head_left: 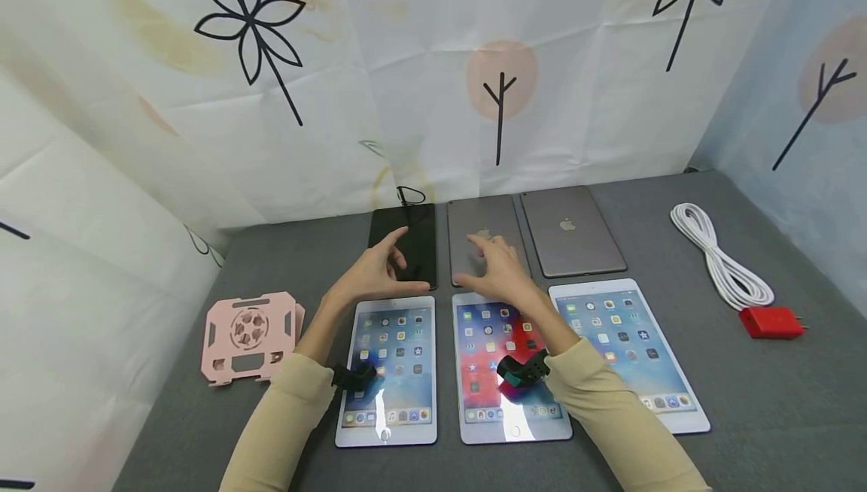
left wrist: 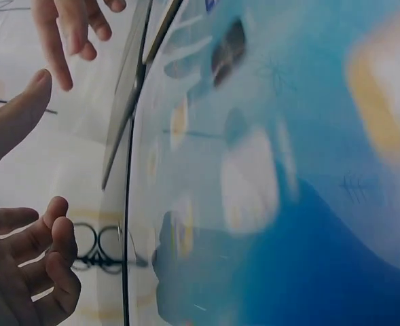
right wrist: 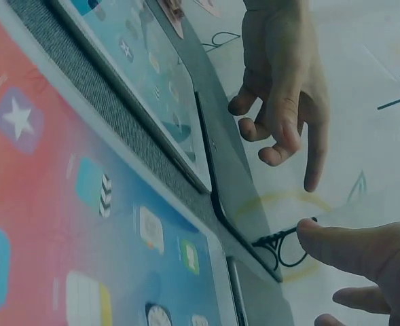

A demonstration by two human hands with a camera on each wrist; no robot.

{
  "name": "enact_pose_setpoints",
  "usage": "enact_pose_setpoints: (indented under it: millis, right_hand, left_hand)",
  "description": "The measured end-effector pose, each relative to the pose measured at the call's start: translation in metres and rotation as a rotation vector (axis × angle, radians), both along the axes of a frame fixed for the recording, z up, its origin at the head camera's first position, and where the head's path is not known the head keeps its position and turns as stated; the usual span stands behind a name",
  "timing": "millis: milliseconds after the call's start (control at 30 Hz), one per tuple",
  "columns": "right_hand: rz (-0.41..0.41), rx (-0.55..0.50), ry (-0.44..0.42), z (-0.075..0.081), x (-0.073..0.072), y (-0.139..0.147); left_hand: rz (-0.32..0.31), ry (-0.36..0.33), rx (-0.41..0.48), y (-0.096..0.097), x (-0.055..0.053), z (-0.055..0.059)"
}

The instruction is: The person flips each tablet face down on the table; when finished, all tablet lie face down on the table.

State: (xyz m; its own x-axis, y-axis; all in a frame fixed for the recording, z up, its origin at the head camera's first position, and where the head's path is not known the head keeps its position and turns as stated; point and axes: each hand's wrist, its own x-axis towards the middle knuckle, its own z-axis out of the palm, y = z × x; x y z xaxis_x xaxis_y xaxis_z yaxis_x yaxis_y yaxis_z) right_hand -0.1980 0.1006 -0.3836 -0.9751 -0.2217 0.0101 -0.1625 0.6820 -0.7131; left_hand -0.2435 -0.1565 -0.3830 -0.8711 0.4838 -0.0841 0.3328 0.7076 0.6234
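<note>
My left hand [head_left: 382, 270] hovers over the front edge of a black tablet [head_left: 423, 251], thumb and fingers spread apart and loosely bent, holding nothing. Likewise spread and without any object, my right hand [head_left: 501, 270] is above a grey tablet [head_left: 477, 214] lying back up. In front lie three white-framed tablets with lit screens: a left one [head_left: 420, 372], a middle one [head_left: 474, 379] with red and blue wallpaper, and a right one [head_left: 650, 349]. My right forearm hides part of the middle and right ones. Both wrist views show the two hands facing each other.
Another grey tablet [head_left: 582, 244] with an apple logo lies back right. A pink slotted bracket-like piece [head_left: 271, 326] is at left. At right, a coiled white cable [head_left: 721, 262] lies by a red charger plug [head_left: 772, 323]. Printed cloth walls stand behind and beside the grey table [head_left: 786, 417].
</note>
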Motion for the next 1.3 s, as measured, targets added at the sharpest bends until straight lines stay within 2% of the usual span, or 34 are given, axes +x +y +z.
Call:
enact_pose_setpoints:
  millis: [200, 333, 633, 800, 933, 1067, 1167, 1300]
  right_hand:
    - [0.022, -0.026, -0.044, -0.007, -0.002, -0.011]
    - [0.041, -0.025, -0.075, -0.012, -0.003, -0.019]
    - [0.079, 0.066, -0.068, -0.022, -0.013, -0.039]
    - [0.069, 0.136, -0.111, -0.025, -0.018, -0.052]
    - [0.053, 0.178, -0.111, -0.028, -0.021, -0.057]
    - [0.038, 0.163, -0.109, -0.028, -0.021, -0.059]
    - [0.035, 0.130, -0.107, -0.028, -0.020, -0.059]
    - [0.039, 0.106, -0.112, -0.028, -0.020, -0.059]
  left_hand:
    - [0.053, 0.031, -0.053, -0.033, -0.005, -0.002]
    - [0.105, 0.022, -0.091, -0.048, -0.008, -0.006]
    - [0.163, -0.047, -0.160, -0.053, -0.010, -0.014]
    - [0.141, -0.002, -0.178, -0.051, -0.011, -0.021]
    - [0.103, 0.056, -0.152, -0.049, -0.011, -0.025]
    - [0.111, 0.057, -0.117, -0.047, -0.011, -0.025]
    - [0.139, 0.027, -0.072, -0.046, -0.010, -0.025]
    - [0.197, -0.069, 0.019, -0.046, -0.011, -0.027]
